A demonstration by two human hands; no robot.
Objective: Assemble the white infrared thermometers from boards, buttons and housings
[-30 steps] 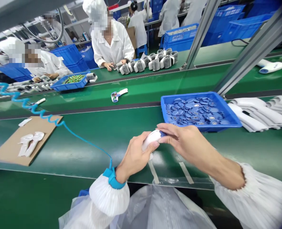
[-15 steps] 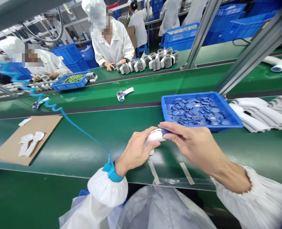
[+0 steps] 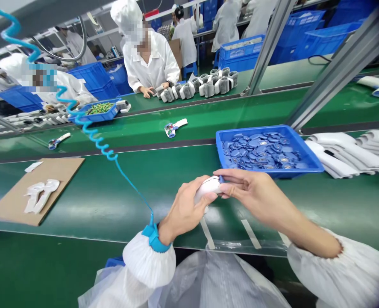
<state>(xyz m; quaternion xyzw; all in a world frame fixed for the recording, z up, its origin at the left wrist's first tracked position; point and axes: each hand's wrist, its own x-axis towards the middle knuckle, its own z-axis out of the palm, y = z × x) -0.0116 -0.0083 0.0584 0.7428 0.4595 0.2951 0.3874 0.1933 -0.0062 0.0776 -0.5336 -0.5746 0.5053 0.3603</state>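
While the left hand (image 3: 184, 207) is gripping a white, rounded plastic housing (image 3: 209, 186) between curled fingers and thumb, the housing's long axis is running from that palm up and rightward toward the opposite fingertips. At its right end, between both hands, a small blue plastic piece (image 3: 221, 179) is showing, nearer the right hand (image 3: 256, 192), which is partly closing thumb and fingertips on it. A shallow blue plastic tray (image 3: 288, 174) of loose blue oval pieces (image 3: 256, 147) is lying just beyond.
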